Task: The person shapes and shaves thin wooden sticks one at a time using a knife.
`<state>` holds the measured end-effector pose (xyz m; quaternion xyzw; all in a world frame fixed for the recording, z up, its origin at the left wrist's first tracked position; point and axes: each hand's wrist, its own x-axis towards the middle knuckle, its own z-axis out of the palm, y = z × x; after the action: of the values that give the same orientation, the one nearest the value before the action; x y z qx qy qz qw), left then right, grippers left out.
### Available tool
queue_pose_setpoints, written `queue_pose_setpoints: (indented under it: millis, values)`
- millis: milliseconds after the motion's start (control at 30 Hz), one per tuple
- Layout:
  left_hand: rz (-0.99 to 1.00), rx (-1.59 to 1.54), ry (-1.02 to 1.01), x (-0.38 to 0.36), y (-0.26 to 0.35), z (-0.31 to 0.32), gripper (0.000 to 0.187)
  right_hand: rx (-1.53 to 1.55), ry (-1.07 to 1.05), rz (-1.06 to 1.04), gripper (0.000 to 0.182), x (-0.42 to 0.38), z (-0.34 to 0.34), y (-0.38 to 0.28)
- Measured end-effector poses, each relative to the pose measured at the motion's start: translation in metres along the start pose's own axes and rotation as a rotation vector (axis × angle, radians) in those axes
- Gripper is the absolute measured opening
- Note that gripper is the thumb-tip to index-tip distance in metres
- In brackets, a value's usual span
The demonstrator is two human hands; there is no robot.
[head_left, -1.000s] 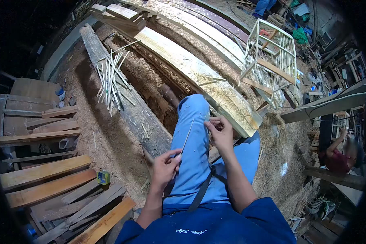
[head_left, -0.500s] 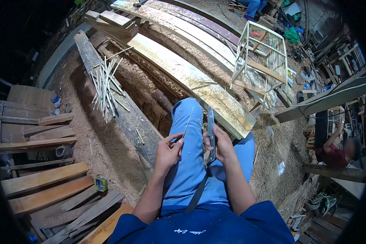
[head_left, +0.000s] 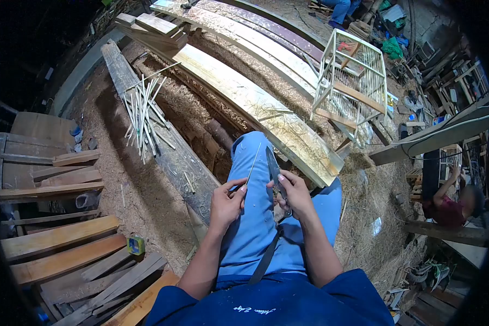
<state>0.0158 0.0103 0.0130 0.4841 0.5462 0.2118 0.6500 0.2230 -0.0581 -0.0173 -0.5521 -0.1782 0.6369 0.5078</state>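
Observation:
Above my lap, my left hand [head_left: 227, 205] pinches a thin wooden stick [head_left: 253, 164] that points up and away from me. My right hand [head_left: 295, 194] grips a knife [head_left: 275, 171] by its handle, its blade pointing forward and slightly left. Stick and blade stand a little apart over my blue-trousered knee. A pile of similar pale sticks [head_left: 142, 117] lies on the weathered plank [head_left: 180, 157] ahead and to the left. A strap [head_left: 267, 255] hangs down between my thighs.
A long pale board [head_left: 255, 98] covered with shavings runs beside my knee. Beyond it stands a slatted wooden cage [head_left: 350, 81]. Cut boards [head_left: 65, 239] and a yellow tape measure [head_left: 136, 245] lie at left. Another person [head_left: 453, 204] is at far right; someone's blue-trousered legs [head_left: 342, 11] show at the top.
My right hand has turned the knife, so its blade now tilts left towards the stick. My left hand has hardly moved. The view has shifted slightly.

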Motion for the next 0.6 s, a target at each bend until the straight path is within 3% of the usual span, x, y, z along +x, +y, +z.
queue_pose_setpoints:
  millis: [133,267,333,367,433,500,567,600]
  values:
    - [0.020,-0.027,-0.005,0.004,-0.006,0.001,0.025,0.180,-0.042,-0.070,0.048,-0.001,0.007,0.004]
    - [0.008,-0.063,-0.018,0.004,-0.003,0.000,0.025,0.231,-0.019,-0.110,0.045,-0.017,0.020,-0.011]
    - [0.002,-0.086,-0.019,0.004,-0.004,0.000,0.024,-0.152,-0.029,-0.100,0.040,-0.019,0.014,-0.007]
    - [0.020,-0.092,0.000,0.006,-0.007,0.001,0.024,-0.152,-0.028,-0.100,0.040,-0.015,0.013,0.002]
    - [0.037,-0.099,0.010,0.007,-0.010,0.003,0.023,-0.454,0.071,-0.397,0.038,-0.004,0.014,0.021]
    - [0.042,-0.083,0.026,0.008,-0.011,0.002,0.022,-0.497,0.123,-0.469,0.037,-0.002,0.016,0.025]
    - [0.055,-0.080,0.032,0.008,-0.014,0.002,0.021,-0.776,0.113,-0.726,0.042,0.000,0.016,0.024]
    - [0.070,-0.079,0.036,0.008,-0.015,0.003,0.021,-0.814,0.120,-0.709,0.043,-0.002,0.018,0.023]
